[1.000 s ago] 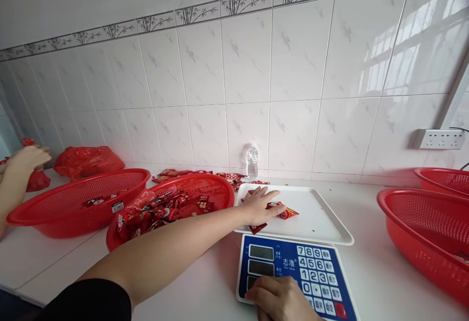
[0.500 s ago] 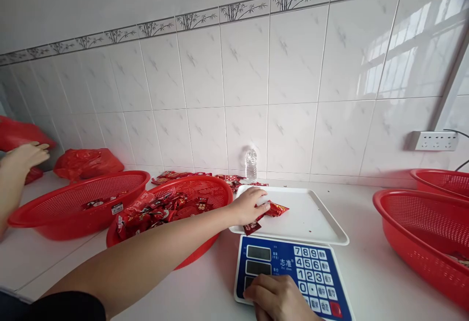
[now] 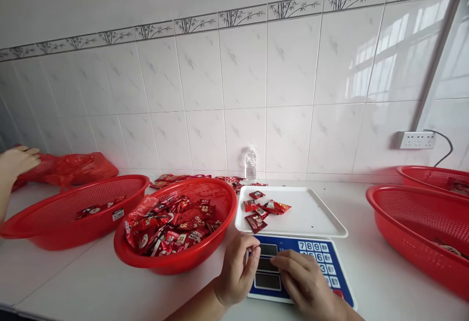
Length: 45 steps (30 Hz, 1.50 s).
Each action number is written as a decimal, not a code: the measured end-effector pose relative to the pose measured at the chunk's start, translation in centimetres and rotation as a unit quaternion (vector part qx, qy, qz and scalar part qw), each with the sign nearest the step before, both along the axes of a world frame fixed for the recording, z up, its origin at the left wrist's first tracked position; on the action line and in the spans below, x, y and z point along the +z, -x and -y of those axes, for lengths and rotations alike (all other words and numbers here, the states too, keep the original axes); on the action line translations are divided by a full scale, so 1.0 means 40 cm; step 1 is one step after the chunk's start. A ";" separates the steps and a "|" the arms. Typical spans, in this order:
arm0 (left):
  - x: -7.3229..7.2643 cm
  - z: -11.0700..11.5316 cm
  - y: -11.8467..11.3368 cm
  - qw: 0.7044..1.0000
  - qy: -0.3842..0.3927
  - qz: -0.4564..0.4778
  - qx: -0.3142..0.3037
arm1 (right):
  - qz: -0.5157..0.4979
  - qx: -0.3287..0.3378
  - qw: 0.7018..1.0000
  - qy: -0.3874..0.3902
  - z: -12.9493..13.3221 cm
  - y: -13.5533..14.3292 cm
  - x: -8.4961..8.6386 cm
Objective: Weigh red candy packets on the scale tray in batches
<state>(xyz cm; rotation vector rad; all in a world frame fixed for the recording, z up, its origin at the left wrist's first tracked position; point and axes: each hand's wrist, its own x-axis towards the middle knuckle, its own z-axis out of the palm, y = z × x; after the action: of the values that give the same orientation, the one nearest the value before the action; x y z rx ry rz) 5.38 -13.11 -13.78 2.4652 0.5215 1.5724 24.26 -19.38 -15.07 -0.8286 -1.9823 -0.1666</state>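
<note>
My left hand (image 3: 239, 268) is over the left side of the blue-and-white weighing scale (image 3: 290, 294), thumb and forefinger curled together with nothing visible between them. Facing it, my right hand (image 3: 309, 282) covers part of the keypad. Its fingers are bent and pressed together, and anything inside them is hidden. Just beyond both hands, the scale's white tray (image 3: 308, 213) carries several small red snack packets (image 3: 257, 223) on its left side. A red basket (image 3: 172, 264) full of similar packets stands to the left of the scale.
Another red basket (image 3: 73, 235) stands further left. A person's hand (image 3: 18, 164) touches red plastic bags (image 3: 84, 167) there. More packets (image 3: 176, 179) and a clear bottle (image 3: 251, 164) lie along the wall. Two red baskets (image 3: 410, 243) are at the right, below a power socket (image 3: 417, 140).
My left hand has let go of packets on the tray and drawn back to the scale's display. My right hand has shifted slightly right. The other person's hand has lowered the red bag.
</note>
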 end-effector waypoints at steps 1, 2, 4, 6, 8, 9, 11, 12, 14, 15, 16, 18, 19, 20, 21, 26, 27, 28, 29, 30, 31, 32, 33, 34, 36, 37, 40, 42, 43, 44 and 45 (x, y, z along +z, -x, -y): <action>-0.002 -0.003 0.004 1.000 0.011 0.004 -0.007 | -0.007 -0.010 1.000 0.007 -0.008 -0.002 -0.003; -0.002 -0.006 0.009 1.000 0.021 0.006 -0.013 | -0.012 -0.023 1.000 0.015 -0.017 -0.003 -0.003; 0.001 -0.013 0.023 0.999 0.040 0.004 -0.021 | -0.009 -0.059 0.998 0.025 -0.035 0.004 0.007; 0.005 -0.020 0.037 0.998 0.053 0.002 -0.022 | 0.018 -0.092 0.995 0.029 -0.051 0.019 0.030; 0.007 -0.025 0.047 0.998 0.057 0.005 -0.020 | 0.050 -0.114 0.992 0.028 -0.065 0.039 0.062; 0.008 -0.027 0.050 0.998 0.057 0.007 -0.021 | 0.064 -0.124 0.990 0.031 -0.072 0.049 0.078; 0.010 -0.030 0.050 0.998 0.060 0.011 -0.027 | 0.084 -0.169 0.979 0.073 -0.089 0.064 0.108; 0.011 -0.031 0.049 0.997 0.065 0.012 -0.030 | 0.090 -0.202 0.969 0.107 -0.099 0.068 0.122; 0.012 -0.035 0.046 0.996 0.081 0.011 -0.036 | 0.096 -0.264 0.943 0.178 -0.124 0.070 0.143; 0.012 -0.037 0.045 0.995 0.090 0.006 -0.036 | 0.098 -0.289 0.930 0.205 -0.137 0.069 0.150; 0.011 -0.039 0.044 0.995 0.098 -0.001 -0.035 | 0.099 -0.307 0.919 0.224 -0.152 0.066 0.156; 0.011 -0.042 0.044 0.994 0.107 -0.021 -0.029 | 0.106 -0.338 0.901 0.249 -0.179 0.060 0.164; 0.011 -0.043 0.044 0.993 0.108 -0.030 -0.029 | 0.111 -0.353 0.892 0.261 -0.191 0.058 0.166; 0.011 -0.043 0.045 0.993 0.107 -0.037 -0.033 | 0.116 -0.366 0.883 0.270 -0.201 0.057 0.168; 0.012 -0.043 0.046 0.993 0.105 -0.042 -0.040 | 0.121 -0.375 0.876 0.278 -0.209 0.057 0.170; 0.020 -0.039 0.050 0.992 0.097 -0.042 -0.064 | 0.146 -0.394 0.853 0.309 -0.229 0.065 0.181; 0.022 -0.039 0.050 0.992 0.096 -0.041 -0.064 | 0.149 -0.394 0.851 0.314 -0.230 0.067 0.183; 0.023 -0.039 0.051 0.993 0.095 -0.040 -0.065 | 0.152 -0.394 0.849 0.317 -0.230 0.069 0.185; 0.023 -0.040 0.051 0.993 0.095 -0.040 -0.065 | 0.155 -0.395 0.848 0.319 -0.230 0.070 0.186; 0.023 -0.040 0.051 0.993 0.095 -0.040 -0.066 | 0.157 -0.397 0.846 0.321 -0.228 0.072 0.188; 0.023 -0.041 0.051 0.992 0.096 -0.041 -0.066 | 0.160 -0.400 0.843 0.323 -0.225 0.072 0.189; 0.023 -0.041 0.051 0.992 0.097 -0.043 -0.065 | 0.163 -0.403 0.840 0.324 -0.222 0.072 0.190; 0.023 -0.041 0.051 0.992 0.099 -0.045 -0.064 | 0.165 -0.406 0.837 0.327 -0.217 0.071 0.192; 0.023 -0.042 0.051 0.992 0.100 -0.048 -0.063 | 0.166 -0.409 0.835 0.329 -0.211 0.069 0.194; 0.023 -0.042 0.051 0.991 0.103 -0.054 -0.061 | 0.168 -0.411 0.831 0.336 -0.198 0.063 0.201; 0.023 -0.042 0.051 0.991 0.104 -0.056 -0.060 | 0.169 -0.412 0.829 0.338 -0.191 0.059 0.206; 0.025 -0.042 0.050 0.991 0.107 -0.056 -0.060 | 0.167 -0.414 0.828 0.338 -0.172 0.055 0.221; 0.023 -0.042 0.050 0.991 0.109 -0.054 -0.061 | 0.165 -0.409 0.835 0.328 -0.162 0.062 0.230; 0.022 -0.042 0.049 0.991 0.110 -0.052 -0.061 | 0.165 -0.403 0.841 0.322 -0.159 0.069 0.233; 0.021 -0.042 0.049 0.991 0.110 -0.050 -0.063 | 0.166 -0.394 0.846 0.317 -0.157 0.078 0.234; 0.019 -0.042 0.049 0.991 0.110 -0.048 -0.065 | 0.168 -0.384 0.852 0.314 -0.156 0.088 0.234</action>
<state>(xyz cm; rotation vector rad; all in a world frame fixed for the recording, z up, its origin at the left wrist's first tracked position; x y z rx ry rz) 3.42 -11.43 -13.02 2.3655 0.5081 1.2788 20.73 -13.14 -5.72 -2.1341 -1.9162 -0.1218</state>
